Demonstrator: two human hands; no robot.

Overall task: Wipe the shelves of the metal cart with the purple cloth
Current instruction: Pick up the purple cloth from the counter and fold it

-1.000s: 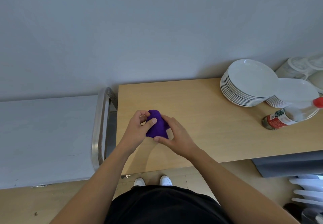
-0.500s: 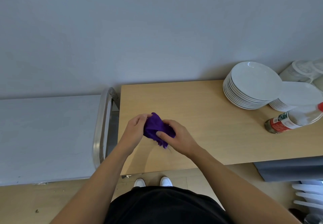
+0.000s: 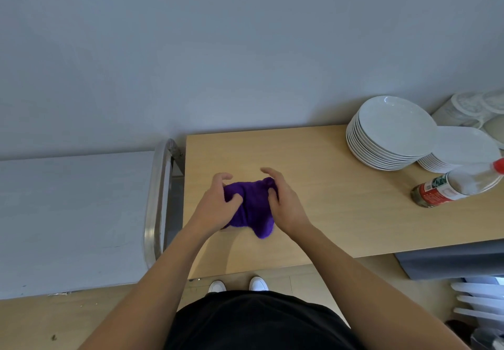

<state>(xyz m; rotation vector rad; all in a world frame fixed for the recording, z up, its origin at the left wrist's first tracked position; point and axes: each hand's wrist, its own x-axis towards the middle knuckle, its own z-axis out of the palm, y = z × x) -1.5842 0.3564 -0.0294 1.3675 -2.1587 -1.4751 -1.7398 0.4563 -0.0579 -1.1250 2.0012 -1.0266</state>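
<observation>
At frame centre I see my left hand [image 3: 215,205] and right hand [image 3: 283,202] curled, thumbs pinching the purple cloth [image 3: 252,210], a soft crumpled bundle over the smooth wooden table [image 3: 327,194]; the brushed-steel metal cart [image 3: 152,205] sits at left

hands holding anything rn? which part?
Both. The left hand and the right hand pinch the purple cloth by its opposite side edges, spreading it over the wooden table.

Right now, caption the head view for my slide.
Both hands, left hand and right hand, spread the purple cloth over the wooden table, beside the metal cart.
</observation>
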